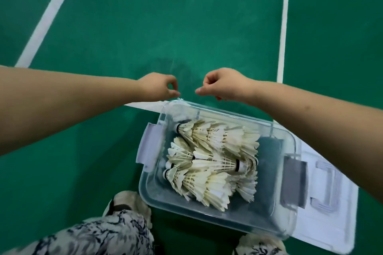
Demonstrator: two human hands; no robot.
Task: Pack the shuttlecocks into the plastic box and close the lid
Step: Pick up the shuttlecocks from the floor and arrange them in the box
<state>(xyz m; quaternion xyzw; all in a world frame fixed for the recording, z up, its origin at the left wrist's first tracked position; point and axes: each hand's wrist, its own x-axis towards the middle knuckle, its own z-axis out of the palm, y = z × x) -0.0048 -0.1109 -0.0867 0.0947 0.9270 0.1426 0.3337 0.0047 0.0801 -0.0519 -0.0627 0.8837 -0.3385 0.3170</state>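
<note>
White feather shuttlecocks (211, 161) lie in clear plastic box (149, 188) on green floor (186, 27), probably light and crushable; flat translucent lid (331, 213) beside it, best lifted by its edges; left hand (157, 88) curled at box corner, grip unclear; right hand (223, 85) clenched, empty.

Two forearms enter from the left and right edges of the frame, each uncovered from the edge to the wrist, ending in the left grip (159, 87) and the right grip (224, 85). Lower left: a loose garment (99, 236) of pale cream cloth with an irregular dark blue-black marbled print. Just above it: a cream shoe (129, 203), round-toed, with a dark opening. Lower right: a second shoe (257, 241), cream and blurred, with the same printed cloth at its lower edge.
</note>
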